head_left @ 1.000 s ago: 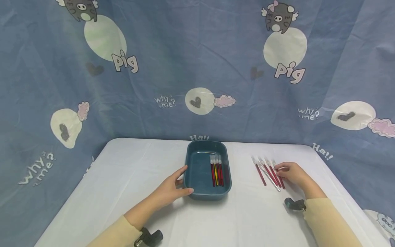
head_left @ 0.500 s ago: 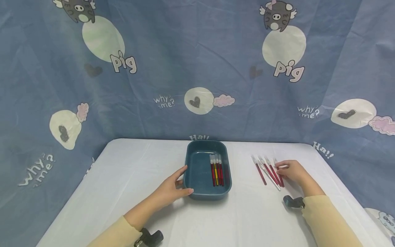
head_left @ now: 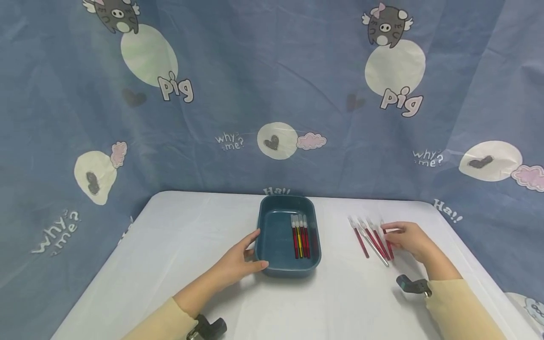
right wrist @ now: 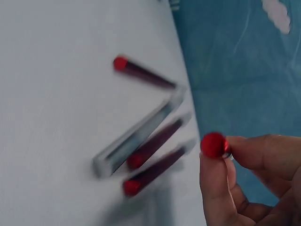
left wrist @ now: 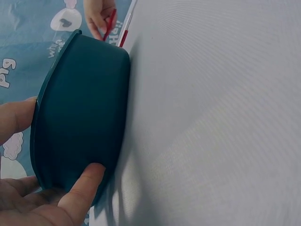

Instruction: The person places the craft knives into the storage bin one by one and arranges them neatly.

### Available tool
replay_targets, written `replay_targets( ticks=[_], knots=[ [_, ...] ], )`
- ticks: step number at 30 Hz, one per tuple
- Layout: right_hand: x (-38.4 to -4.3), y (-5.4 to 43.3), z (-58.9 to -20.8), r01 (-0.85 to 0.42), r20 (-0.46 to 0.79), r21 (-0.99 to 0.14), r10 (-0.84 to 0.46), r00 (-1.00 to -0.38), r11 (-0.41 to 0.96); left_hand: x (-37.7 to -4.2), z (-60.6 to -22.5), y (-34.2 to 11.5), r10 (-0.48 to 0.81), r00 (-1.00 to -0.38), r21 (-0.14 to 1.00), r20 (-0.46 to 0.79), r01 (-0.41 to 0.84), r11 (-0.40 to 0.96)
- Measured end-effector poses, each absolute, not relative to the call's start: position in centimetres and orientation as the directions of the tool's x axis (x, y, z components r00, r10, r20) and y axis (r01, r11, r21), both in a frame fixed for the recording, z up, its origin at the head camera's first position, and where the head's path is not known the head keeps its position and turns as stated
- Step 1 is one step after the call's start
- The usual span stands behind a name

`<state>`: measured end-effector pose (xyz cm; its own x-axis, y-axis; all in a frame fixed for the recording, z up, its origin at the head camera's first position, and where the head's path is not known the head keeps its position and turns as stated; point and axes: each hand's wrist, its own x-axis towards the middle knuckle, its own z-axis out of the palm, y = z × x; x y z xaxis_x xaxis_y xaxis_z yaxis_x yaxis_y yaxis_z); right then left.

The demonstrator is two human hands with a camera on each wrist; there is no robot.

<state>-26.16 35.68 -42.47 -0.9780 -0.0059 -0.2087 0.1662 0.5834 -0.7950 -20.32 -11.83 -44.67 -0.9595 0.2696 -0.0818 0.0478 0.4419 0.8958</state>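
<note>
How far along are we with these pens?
Done, it seems: four pens, three red and one yellow, lie in the tray, which the left hand touches. In hand: the right hand pinches a red pen outside the tray. Remaining, if all are meant for the tray: three red pens and a silver one on the table.

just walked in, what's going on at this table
A person's right hand pinches a slim red pen-like tool at the right of the white table. Their left hand grips the near left side of a teal tray. Four similar tools lie side by side in the tray, three red and one yellow. Three more red ones and a silver one lie on the table.
</note>
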Motion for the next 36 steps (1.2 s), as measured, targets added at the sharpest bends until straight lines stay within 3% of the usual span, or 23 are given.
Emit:
replay_targets(
  ticks=[13, 23, 36],
  knots=[
    [-24.8, 32.8, -40.2, 0.135, -0.197, -0.915, -0.13, -0.972, 0.379, -20.2, -44.7, -11.7, 0.272, -0.958, 0.883, -0.091, 0.049, 0.467],
    [-24.1, 29.7, -38.3, 0.133, -0.203, -0.92, -0.158, -0.966, 0.368, -20.2, -44.6, -11.9, 0.28, -0.955, 0.897, -0.093, 0.041, 0.44],
    [-23.7, 25.7, -37.0, 0.124, -0.167, -0.975, -0.238, -0.957, 0.184, -20.2, -44.5, -11.7, 0.27, -0.958, 0.898, -0.098, 0.032, 0.439]
  ],
)
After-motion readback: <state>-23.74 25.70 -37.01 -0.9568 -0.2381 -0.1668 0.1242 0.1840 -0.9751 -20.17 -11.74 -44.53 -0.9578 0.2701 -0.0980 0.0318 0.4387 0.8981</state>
